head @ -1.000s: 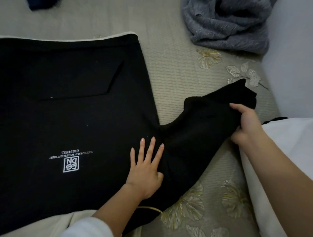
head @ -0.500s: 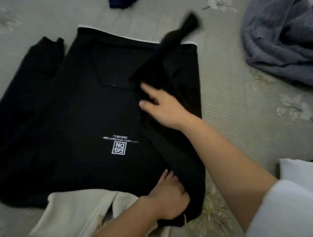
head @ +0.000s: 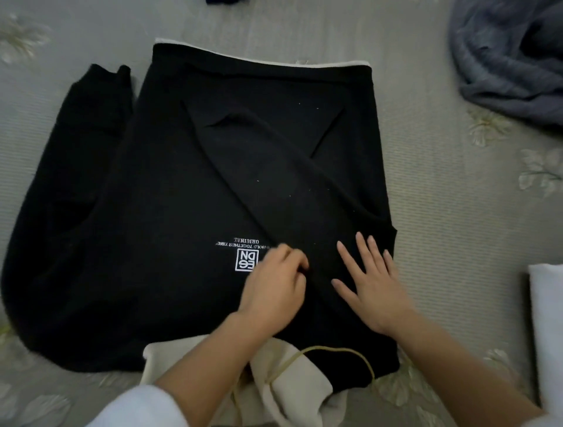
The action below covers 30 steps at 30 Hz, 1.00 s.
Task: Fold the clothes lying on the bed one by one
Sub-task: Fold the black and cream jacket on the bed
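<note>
A black hoodie (head: 170,195) with a white square logo lies flat on the bed, its cream hood (head: 292,387) nearest me. Its right sleeve (head: 274,170) lies folded diagonally across the chest. The other sleeve (head: 79,146) stretches out along the left side. My right hand (head: 370,282) presses flat on the folded sleeve near the shoulder, fingers straight and spread. My left hand (head: 274,283) rests beside it by the logo with fingers curled at the sleeve's edge; it is blurred, so whether it pinches the cloth is unclear.
A grey crumpled garment (head: 515,61) lies at the top right of the floral bedsheet (head: 457,213). A dark blue item (head: 224,1) peeks in at the top edge. A white pillow or cloth (head: 548,329) sits at the right edge.
My right hand carried the right sleeve over and laid it across the chest, then came back near the shoulder. My left hand shifted from the shoulder seam up toward the logo.
</note>
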Motion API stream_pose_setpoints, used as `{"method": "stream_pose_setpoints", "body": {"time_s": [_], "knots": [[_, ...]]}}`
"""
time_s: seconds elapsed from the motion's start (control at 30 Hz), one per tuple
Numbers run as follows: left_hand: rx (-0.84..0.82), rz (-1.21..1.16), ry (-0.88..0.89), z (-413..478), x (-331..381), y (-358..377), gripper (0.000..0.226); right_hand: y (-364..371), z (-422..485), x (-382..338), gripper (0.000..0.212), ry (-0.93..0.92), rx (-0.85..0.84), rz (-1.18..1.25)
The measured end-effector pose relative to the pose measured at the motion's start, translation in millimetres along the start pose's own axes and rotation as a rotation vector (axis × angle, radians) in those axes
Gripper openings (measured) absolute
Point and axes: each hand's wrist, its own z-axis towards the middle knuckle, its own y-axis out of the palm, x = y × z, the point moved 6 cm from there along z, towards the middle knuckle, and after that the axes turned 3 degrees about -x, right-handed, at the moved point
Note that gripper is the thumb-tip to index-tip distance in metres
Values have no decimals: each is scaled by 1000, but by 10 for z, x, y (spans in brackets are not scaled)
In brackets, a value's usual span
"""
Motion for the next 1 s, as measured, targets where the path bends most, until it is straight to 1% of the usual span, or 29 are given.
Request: {"method": "stream_pose_setpoints", "body": {"time_s": [0.03, 0.07, 0.1, 0.13, 0.17, 0.2, 0.23, 0.3, 0.33, 0.4, 0.6, 0.67, 0.77, 0.83, 0.93, 1.0], "knots": [[-17, 48, -17, 44, -108, -19, 39, 56, -39, -31, 67, 25, 6, 12], [-112, 124, -32, 70, -215, 16, 50, 91, -65, -59, 67, 50, 17, 25], [-239, 211, -36, 74, -318, 82, 57, 104, -82, -82, 67, 72, 27, 32], [-357, 295, -27, 54, -407, 146, 60, 102, -91, -106, 68, 89, 33, 34], [-433, 352, -5, 33, -474, 184, 62, 83, -94, -133, 69, 110, 36, 40], [-463, 362, 18, 12, -520, 187, 62, 54, -94, -175, 71, 140, 37, 54], [-459, 332, 28, 0, -550, 160, 62, 16, -94, -230, 73, 181, 36, 78], [-367, 243, -4, -31, -623, 23, 59, -68, -107, -413, 75, 253, 39, 144], [-295, 223, -37, -63, -690, -78, 58, -114, -110, -548, 76, 250, 52, 171], [-155, 206, -127, -172, -883, -324, 58, -192, -96, -890, 78, 172, 60, 199], [197, 185, -383, -576, -1749, -1242, 58, -357, 248, -2075, 78, -91, -13, 250], [292, 167, -479, -705, -2056, -1528, 60, -385, 373, -2453, 82, -166, -48, 239], [429, 57, -642, -854, -2544, -1913, 61, -444, 553, -2952, 95, -245, -78, 210], [474, -84, -747, -890, -2870, -2099, 58, -497, 678, -3186, 103, -245, -88, 190], [532, -537, -874, -866, -3281, -2182, 48, -511, 846, -3289, 116, -123, -184, 162], [535, -738, -888, -751, -3381, -2215, 41, -507, 912, -3289, 122, -44, -262, 122]]}}
